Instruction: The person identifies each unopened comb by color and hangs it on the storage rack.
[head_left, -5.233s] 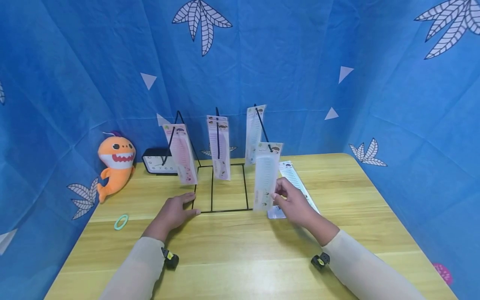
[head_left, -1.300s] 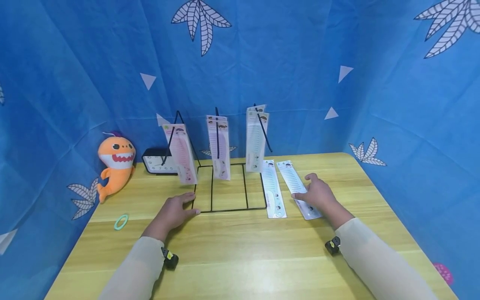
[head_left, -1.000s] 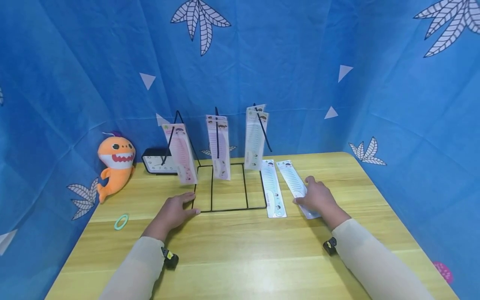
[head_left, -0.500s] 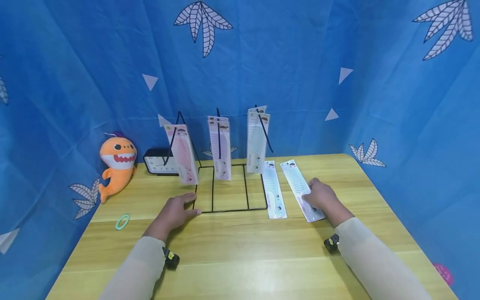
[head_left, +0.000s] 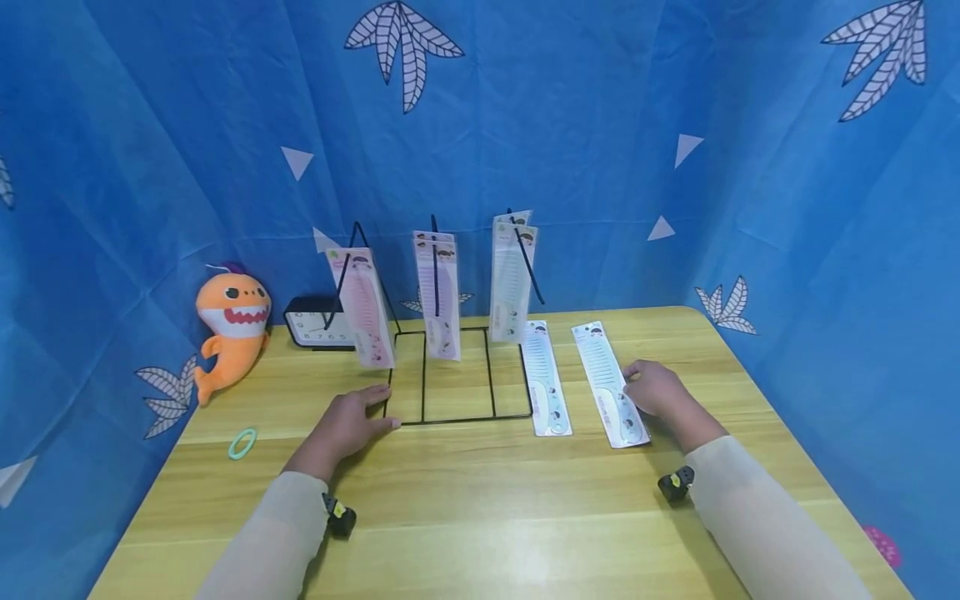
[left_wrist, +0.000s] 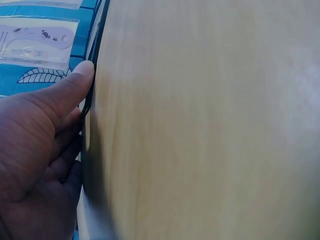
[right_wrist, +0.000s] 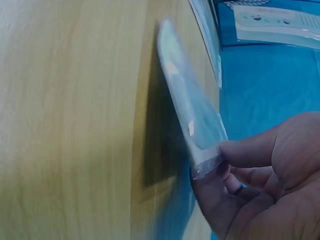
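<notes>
**Right hand lifts the edge of a packed comb**

Head view: the left hand [head_left: 347,425] rests flat on the worktop [head_left: 480,500], fingers touching the wire rack [head_left: 457,375] base. The right hand [head_left: 654,388] grips the packed comb [head_left: 609,383], which lies beside a second packed comb [head_left: 545,377].

Left wrist view: relaxed fingers [left_wrist: 75,82] press the black wire.

Right wrist view: fingers [right_wrist: 240,150] pinch the packet's edge, tilted up from the wood. This looks like the pick-up step; the next move needs a firmer hold and a free hook.
</notes>
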